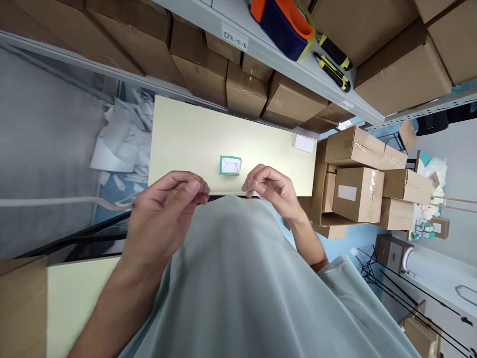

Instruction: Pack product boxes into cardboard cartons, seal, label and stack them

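My left hand (173, 204) is held over the near edge of the pale table, thumb pressed against the fingers. Whatever is in that pinch, if anything, is hidden. Across from it, my right hand (274, 191) pinches a small piece of clear film (251, 191) between thumb and fingertips. Just beyond the hands, a small white box with green edges (230, 165) lies on the table (186, 134), touched by neither hand.
A white box (304, 143) sits at the table's far right corner. Above it, a shelf (272, 47) carries a tape dispenser (285, 27) and utility knives (333, 71). Cardboard boxes (357, 194) are stacked on the right. A white cord (67, 202) runs in from the left.
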